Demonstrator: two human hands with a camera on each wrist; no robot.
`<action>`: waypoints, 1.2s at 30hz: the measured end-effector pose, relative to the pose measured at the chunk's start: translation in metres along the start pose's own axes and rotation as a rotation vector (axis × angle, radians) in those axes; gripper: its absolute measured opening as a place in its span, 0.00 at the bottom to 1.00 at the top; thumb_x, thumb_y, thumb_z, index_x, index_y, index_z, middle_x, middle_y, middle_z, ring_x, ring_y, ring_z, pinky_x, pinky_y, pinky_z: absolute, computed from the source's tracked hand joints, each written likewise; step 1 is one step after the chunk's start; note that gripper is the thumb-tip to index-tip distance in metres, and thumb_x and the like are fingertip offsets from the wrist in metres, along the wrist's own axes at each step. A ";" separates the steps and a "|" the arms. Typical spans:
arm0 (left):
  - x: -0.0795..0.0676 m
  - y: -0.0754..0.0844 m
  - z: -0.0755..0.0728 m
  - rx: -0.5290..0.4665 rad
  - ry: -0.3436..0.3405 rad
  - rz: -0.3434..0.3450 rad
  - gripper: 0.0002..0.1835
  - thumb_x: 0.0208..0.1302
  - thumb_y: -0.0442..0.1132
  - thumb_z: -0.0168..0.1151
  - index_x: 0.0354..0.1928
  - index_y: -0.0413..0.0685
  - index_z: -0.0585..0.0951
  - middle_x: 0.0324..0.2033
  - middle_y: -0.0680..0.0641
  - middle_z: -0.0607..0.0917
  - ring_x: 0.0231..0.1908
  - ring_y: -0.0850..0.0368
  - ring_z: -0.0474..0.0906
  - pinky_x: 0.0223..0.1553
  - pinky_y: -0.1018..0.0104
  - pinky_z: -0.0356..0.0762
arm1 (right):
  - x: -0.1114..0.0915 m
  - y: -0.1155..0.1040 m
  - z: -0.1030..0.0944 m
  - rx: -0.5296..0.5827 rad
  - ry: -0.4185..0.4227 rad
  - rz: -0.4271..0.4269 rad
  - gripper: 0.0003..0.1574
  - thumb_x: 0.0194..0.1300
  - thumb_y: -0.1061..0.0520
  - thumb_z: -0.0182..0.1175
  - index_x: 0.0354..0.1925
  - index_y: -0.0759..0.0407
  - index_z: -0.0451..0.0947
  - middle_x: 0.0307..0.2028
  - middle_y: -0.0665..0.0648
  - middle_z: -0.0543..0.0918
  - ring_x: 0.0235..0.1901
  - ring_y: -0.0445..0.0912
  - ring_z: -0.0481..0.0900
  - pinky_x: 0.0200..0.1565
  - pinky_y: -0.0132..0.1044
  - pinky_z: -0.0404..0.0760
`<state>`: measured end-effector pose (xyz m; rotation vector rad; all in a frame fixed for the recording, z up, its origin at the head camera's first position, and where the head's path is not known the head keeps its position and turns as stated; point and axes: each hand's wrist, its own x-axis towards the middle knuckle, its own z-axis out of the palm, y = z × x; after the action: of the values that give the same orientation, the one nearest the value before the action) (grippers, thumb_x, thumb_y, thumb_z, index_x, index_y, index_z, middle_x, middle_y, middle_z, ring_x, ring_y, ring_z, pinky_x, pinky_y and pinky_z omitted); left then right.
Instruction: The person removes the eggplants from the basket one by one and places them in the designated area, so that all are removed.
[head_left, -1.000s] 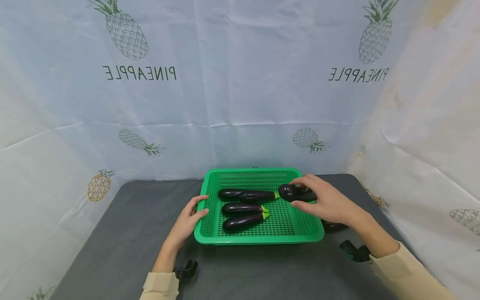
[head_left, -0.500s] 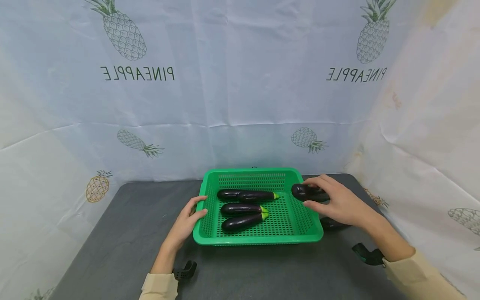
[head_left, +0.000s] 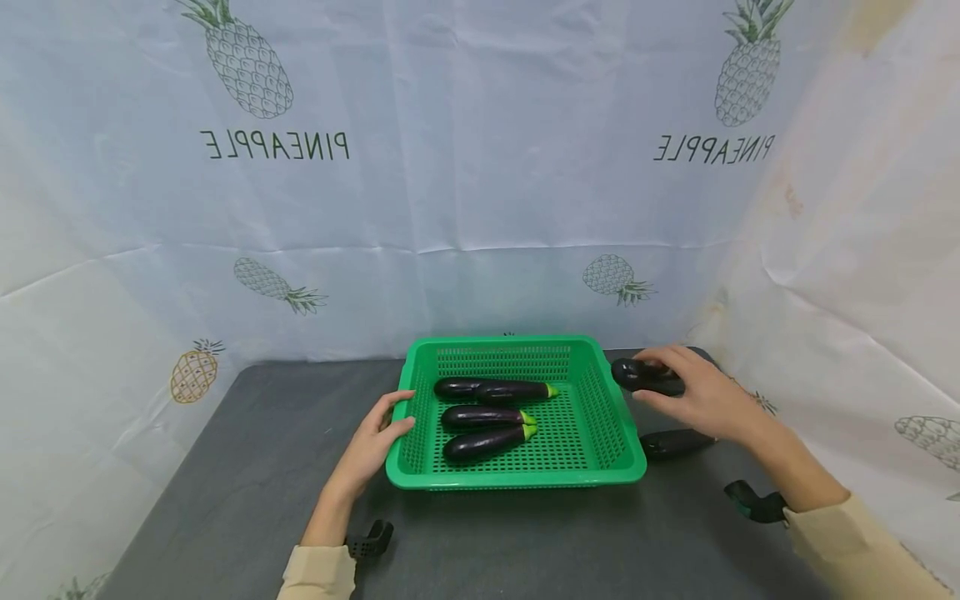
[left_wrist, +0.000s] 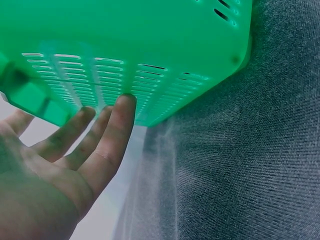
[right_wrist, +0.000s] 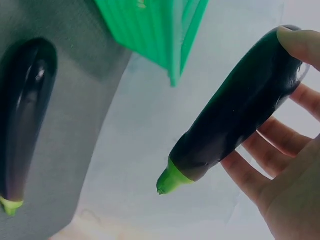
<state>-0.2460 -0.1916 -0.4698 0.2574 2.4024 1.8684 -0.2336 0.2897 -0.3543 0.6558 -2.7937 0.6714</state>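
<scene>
The right hand grasps the held eggplant just right of the basket, above the dark table. Thumb and fingers close on opposite sides of it, and its rounded end faces the basket. In the right wrist view it hangs apart from the basket's wall, its green stem end clear of the fingers.

The left hand is at the basket's left side, unclenched. Thumb and forefinger reach the basket's left rim; in the left wrist view the other fingers stretch out along the slotted outer wall.

Four eggplants lie inside the basket. Along its far side, the far-left eggplant and the far-right eggplant lie in line, the second partly covering the end of the first. The middle eggplant and the nearest eggplant lie closer to the basket's front, their green ends together toward its right.

The loose eggplant lies on the table near the basket's right front corner, below the right hand.

A black mount juts from the left wrist in front of the basket. Behind the basket hangs a pale sheet printed with pineapples and the mirrored word PINEAPPLE.
</scene>
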 end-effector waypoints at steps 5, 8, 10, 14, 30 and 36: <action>-0.001 0.001 0.000 0.001 -0.003 0.010 0.26 0.78 0.45 0.56 0.74 0.56 0.66 0.77 0.42 0.56 0.78 0.42 0.48 0.67 0.36 0.62 | 0.002 0.017 0.000 0.044 -0.011 0.035 0.32 0.70 0.47 0.67 0.65 0.60 0.72 0.53 0.62 0.78 0.53 0.59 0.76 0.48 0.61 0.77; 0.000 0.001 0.000 0.002 -0.003 0.015 0.26 0.78 0.45 0.55 0.74 0.55 0.66 0.78 0.41 0.56 0.78 0.41 0.48 0.66 0.37 0.62 | 0.003 0.027 0.003 0.058 -0.021 0.051 0.33 0.70 0.48 0.67 0.65 0.61 0.71 0.54 0.63 0.77 0.53 0.59 0.76 0.49 0.62 0.76; 0.001 0.000 0.000 -0.001 -0.006 0.007 0.26 0.78 0.45 0.56 0.74 0.56 0.66 0.77 0.42 0.57 0.77 0.42 0.50 0.65 0.39 0.65 | 0.003 0.033 0.005 0.062 -0.025 0.062 0.33 0.70 0.48 0.67 0.65 0.62 0.71 0.54 0.63 0.77 0.53 0.60 0.76 0.50 0.62 0.76; 0.001 -0.001 0.000 -0.011 -0.008 -0.004 0.26 0.78 0.46 0.56 0.74 0.57 0.66 0.77 0.42 0.58 0.77 0.43 0.52 0.63 0.41 0.68 | 0.002 0.046 0.011 0.058 -0.049 0.082 0.34 0.70 0.46 0.66 0.65 0.62 0.71 0.54 0.64 0.78 0.53 0.60 0.76 0.49 0.61 0.77; -0.001 -0.001 0.000 -0.013 -0.004 0.014 0.26 0.78 0.46 0.57 0.73 0.57 0.66 0.77 0.43 0.57 0.78 0.43 0.50 0.66 0.38 0.64 | -0.011 0.084 0.047 0.065 -0.091 0.073 0.32 0.69 0.49 0.67 0.63 0.65 0.72 0.50 0.63 0.78 0.49 0.58 0.78 0.45 0.56 0.78; 0.000 0.000 0.000 -0.023 -0.008 0.006 0.26 0.78 0.46 0.57 0.73 0.57 0.66 0.77 0.42 0.58 0.76 0.43 0.55 0.63 0.40 0.68 | -0.013 0.091 0.054 0.056 -0.121 0.083 0.33 0.70 0.48 0.67 0.63 0.66 0.72 0.53 0.65 0.78 0.51 0.61 0.77 0.48 0.59 0.78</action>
<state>-0.2456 -0.1915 -0.4693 0.2699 2.3754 1.8925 -0.2684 0.3422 -0.4408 0.6130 -2.9372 0.7519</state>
